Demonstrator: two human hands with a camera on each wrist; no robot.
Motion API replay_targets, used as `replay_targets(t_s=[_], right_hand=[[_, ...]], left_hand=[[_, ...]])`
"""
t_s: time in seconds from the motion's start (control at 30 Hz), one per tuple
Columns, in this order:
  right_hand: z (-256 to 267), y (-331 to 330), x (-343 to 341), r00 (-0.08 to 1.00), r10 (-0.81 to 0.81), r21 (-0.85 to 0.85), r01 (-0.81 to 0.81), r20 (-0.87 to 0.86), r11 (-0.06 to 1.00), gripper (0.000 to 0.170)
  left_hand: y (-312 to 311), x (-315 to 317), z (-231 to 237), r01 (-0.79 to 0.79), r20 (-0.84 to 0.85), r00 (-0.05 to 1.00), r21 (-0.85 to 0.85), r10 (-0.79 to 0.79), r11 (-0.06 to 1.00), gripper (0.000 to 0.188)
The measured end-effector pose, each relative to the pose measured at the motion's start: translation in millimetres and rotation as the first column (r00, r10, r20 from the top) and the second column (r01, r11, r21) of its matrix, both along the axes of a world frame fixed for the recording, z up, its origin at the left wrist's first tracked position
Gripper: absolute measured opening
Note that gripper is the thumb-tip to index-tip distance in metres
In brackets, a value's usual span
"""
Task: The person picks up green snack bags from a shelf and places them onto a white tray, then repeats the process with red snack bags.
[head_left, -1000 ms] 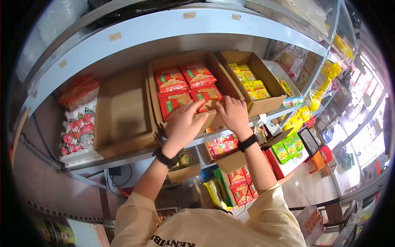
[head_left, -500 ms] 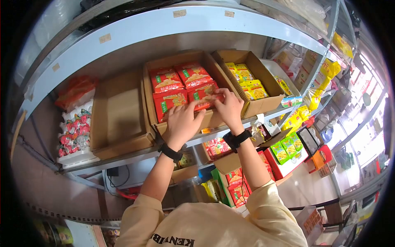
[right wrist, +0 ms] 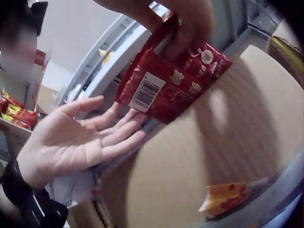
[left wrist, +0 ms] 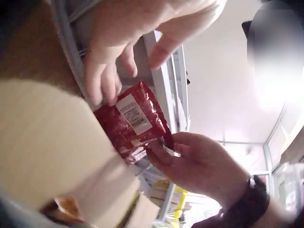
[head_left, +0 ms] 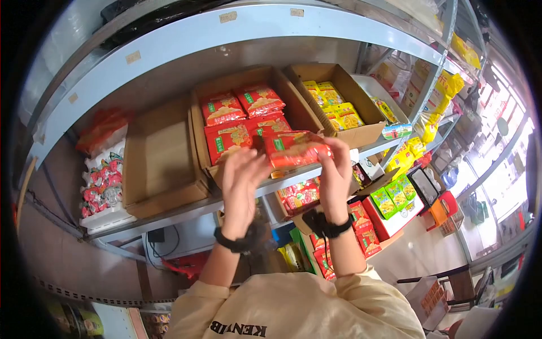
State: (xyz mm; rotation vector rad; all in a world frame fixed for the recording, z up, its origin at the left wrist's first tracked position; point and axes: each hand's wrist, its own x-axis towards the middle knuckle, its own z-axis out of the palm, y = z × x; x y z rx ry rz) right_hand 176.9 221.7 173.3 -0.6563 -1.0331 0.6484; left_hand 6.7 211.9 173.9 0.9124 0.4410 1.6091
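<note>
My right hand (head_left: 337,175) grips a red snack packet (head_left: 291,148) by its right end, tilted over the front edge of a cardboard box (head_left: 302,99). The packet's back bears a white barcode label (right wrist: 147,92), seen in the right wrist view. My left hand (head_left: 240,183) is at the packet's other end with its fingers spread. In the right wrist view the left hand's fingertips (right wrist: 137,116) are right at the packet's lower edge. Several more red packets (head_left: 223,107) lie in rows inside the box.
Left of that box stands another cardboard box (head_left: 158,150), then a white tray (head_left: 107,225) of wrapped red items. On the right, a box (head_left: 367,135) holds yellow packets. A shelf beam (head_left: 259,22) runs overhead. Lower down are green packs (head_left: 393,195) and more red packets.
The right hand has lifted a red packet from the front right of the box and drawn it toward me. My left hand has come back off the packets, fingers spreading.
</note>
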Motion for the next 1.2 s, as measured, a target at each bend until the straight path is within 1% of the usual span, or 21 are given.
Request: replay_targets(t_s=[0.03,0.07,0.1,0.13,0.17,0.2,0.23,0.27,0.33,0.4,0.47,0.5,0.57,0.6,0.63,0.73,0.87,0.9,0.97,1.03,1.2], right_hand=[[-4.2,-15.5,2.3,0.985,0.102,-0.02,-0.106,-0.137,0.994,0.031],[-7.6,-30.5,5.5,0.942,0.195,-0.024,-0.21,-0.274,0.977,0.037],[-11.7,-42.8,8.8,0.884,0.262,-0.045,-0.302,-0.386,0.952,0.042],[-23.4,-51.1,15.1,0.87,0.301,-0.073,-0.355,-0.39,0.932,0.044],[-30.2,-58.4,17.6,0.862,0.284,-0.117,-0.362,-0.421,0.925,0.044],[-37.4,-67.9,19.3,0.852,0.259,-0.166,-0.367,-0.455,0.915,0.044],[-44.6,-76.1,23.2,0.852,0.271,-0.209,-0.394,-0.449,0.895,0.037],[-51.6,-82.8,26.9,0.833,0.276,-0.253,-0.432,-0.479,0.866,0.034],[-68.7,-98.1,34.6,0.793,0.264,-0.325,-0.494,-0.549,0.807,0.03],[-86.2,-114.1,40.1,0.832,0.203,-0.38,-0.435,-0.516,0.817,0.025],[-99.8,-129.8,44.3,0.868,0.144,-0.424,-0.369,-0.475,0.827,0.024],[-105.5,-136.4,44.0,0.898,0.049,-0.468,-0.274,-0.438,0.84,0.02],[-119.5,-151.2,46.8,0.904,-0.061,-0.545,-0.199,-0.422,0.815,0.018],[-125.9,-158.5,48.5,0.905,-0.113,-0.581,-0.164,-0.409,0.797,0.017],[-131.0,-165.3,49.2,0.919,-0.188,-0.615,-0.071,-0.347,0.785,0.014],[-135.7,-185.0,51.6,0.887,-0.317,-0.642,0.032,-0.335,0.766,0.006],[-156.0,-219.8,70.7,0.857,-0.284,-0.679,-0.1,-0.43,0.727,0.022],[-154.4,-229.4,75.1,0.879,-0.256,-0.709,-0.123,-0.403,0.695,0.028],[-166.2,-245.1,86.4,0.883,-0.272,-0.736,-0.114,-0.383,0.667,0.03],[-178.2,-255.5,98.1,0.892,-0.301,-0.767,-0.075,-0.338,0.637,0.031],[-200.6,-264.1,133.0,0.841,-0.441,-0.82,-0.005,-0.312,0.572,0.024]], left_hand=[[-10.8,2.6,-11.9,0.013,0.085,0.996,-0.101,-0.005,0.995,0.041],[-18.6,5.9,-24.3,0.035,0.073,0.997,-0.154,-0.024,0.988,0.04],[-20.0,4.7,-36.2,0.223,0.163,0.968,-0.227,-0.188,0.948,0.041],[-23.1,4.3,-39.3,0.407,0.263,0.904,-0.285,-0.338,0.868,0.042],[-30.9,7.5,-35.7,0.509,0.321,0.847,-0.259,-0.424,0.821,0.042],[-34.7,7.9,-39.9,0.484,0.269,0.869,-0.282,-0.415,0.828,0.043],[-37.7,9.5,-44.2,0.461,0.217,0.886,-0.301,-0.411,0.835,0.043],[-40.5,11.8,-49.1,0.442,0.161,0.897,-0.32,-0.411,0.838,0.044],[-43.2,15.1,-59.4,0.454,0.138,0.89,-0.364,-0.435,0.813,0.041],[-49.0,19.4,-68.1,0.457,0.077,0.88,-0.406,-0.469,0.791,0.04],[-54.9,23.9,-82.3,0.512,0.088,0.843,-0.437,-0.531,0.74,0.038],[-55.3,27.1,-89.1,0.532,0.076,0.824,-0.447,-0.562,0.719,0.037],[-62.2,35.4,-97.4,0.564,0.068,0.792,-0.46,-0.607,0.685,0.035],[-66.0,38.7,-102.7,0.595,0.097,0.765,-0.484,-0.636,0.642,0.037],[-69.2,42.0,-110.1,0.625,0.127,0.737,-0.503,-0.664,0.597,0.038],[-78.7,56.9,-130.0,0.686,0.185,0.664,-0.536,-0.724,0.492,0.041],[-90.2,79.3,-155.4,0.746,0.235,0.563,-0.557,-0.792,0.365,0.042],[-94.3,87.4,-158.4,0.752,0.255,0.552,-0.564,-0.794,0.342,0.043],[-101.5,104.5,-164.7,0.759,0.256,0.527,-0.57,-0.81,0.314,0.047],[-105.7,119.7,-173.3,0.748,0.285,0.51,-0.613,-0.812,0.255,0.048],[-105.7,162.7,-208.1,0.687,0.307,0.509,-0.708,-0.804,0.165,0.046]])
